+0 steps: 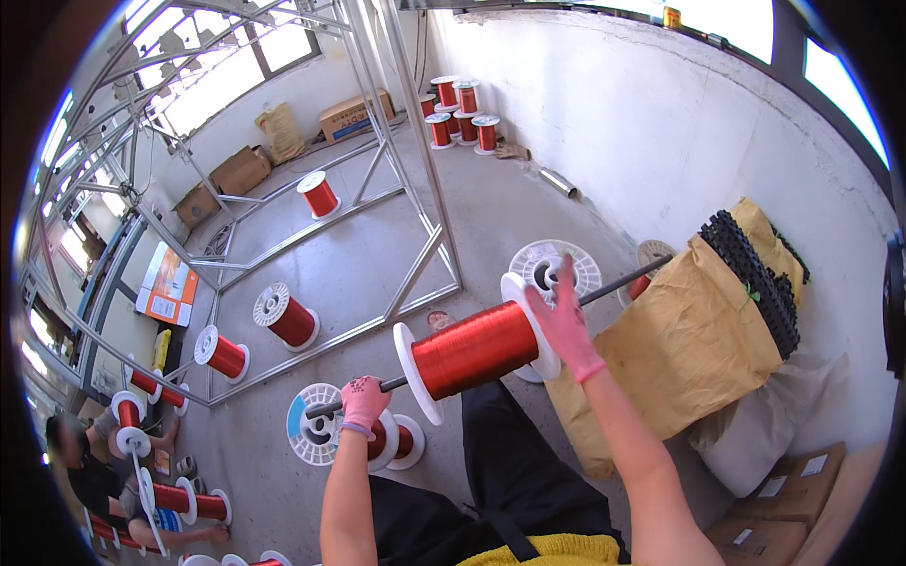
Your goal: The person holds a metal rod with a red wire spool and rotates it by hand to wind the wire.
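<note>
A large spool of red wire [477, 349] with white end flanges hangs in front of my legs. A dark rod [623, 281] runs through its core and sticks out on both sides. My left hand [363, 401], in a pink glove, is closed around the rod's left end, just outside the left flange. My right hand [564, 325], also pink-gloved, lies against the right flange with its fingers stretched out. Below my left hand, a white spool flange [304, 436] and more red spools stand on the floor. Another white-flanged spool [578, 259] stands behind my right hand.
A metal frame [429, 250] rises ahead and left, with several red spools around it. More spools [485, 137] are stacked by the far wall. At right lie yellow-brown sacks [651, 349] with black ridged pieces, and cartons [793, 486]. A person [94, 462] sits among spools at lower left.
</note>
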`<action>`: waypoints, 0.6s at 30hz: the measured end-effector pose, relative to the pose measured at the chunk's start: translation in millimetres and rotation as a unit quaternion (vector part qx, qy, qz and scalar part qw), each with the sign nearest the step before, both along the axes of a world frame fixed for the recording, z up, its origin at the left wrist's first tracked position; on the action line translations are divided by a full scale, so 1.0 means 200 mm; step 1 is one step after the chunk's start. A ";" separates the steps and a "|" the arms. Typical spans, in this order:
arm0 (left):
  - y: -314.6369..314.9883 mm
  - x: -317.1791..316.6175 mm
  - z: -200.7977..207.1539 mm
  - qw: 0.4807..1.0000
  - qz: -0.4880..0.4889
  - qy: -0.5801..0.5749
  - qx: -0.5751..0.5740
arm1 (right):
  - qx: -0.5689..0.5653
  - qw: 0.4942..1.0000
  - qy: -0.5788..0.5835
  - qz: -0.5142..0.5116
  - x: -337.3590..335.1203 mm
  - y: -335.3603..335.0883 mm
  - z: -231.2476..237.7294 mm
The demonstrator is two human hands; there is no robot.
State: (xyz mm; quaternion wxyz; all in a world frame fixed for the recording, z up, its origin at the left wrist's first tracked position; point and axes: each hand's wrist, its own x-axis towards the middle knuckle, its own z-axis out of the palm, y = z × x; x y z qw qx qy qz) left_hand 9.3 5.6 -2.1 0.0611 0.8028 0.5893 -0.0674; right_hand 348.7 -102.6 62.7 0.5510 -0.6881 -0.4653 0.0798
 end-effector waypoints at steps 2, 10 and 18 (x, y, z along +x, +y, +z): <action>0.01 -0.02 -0.03 1.000 0.000 -0.001 0.005 | -0.031 0.999 -0.011 0.022 -0.03 0.10 0.08; 0.00 -0.03 0.00 1.000 0.009 -0.004 0.007 | -0.065 0.997 -0.034 0.023 -0.06 0.09 -0.18; 0.03 -0.05 -0.13 0.995 -0.055 0.047 0.064 | -0.450 0.888 -0.096 0.020 0.04 -0.89 -1.50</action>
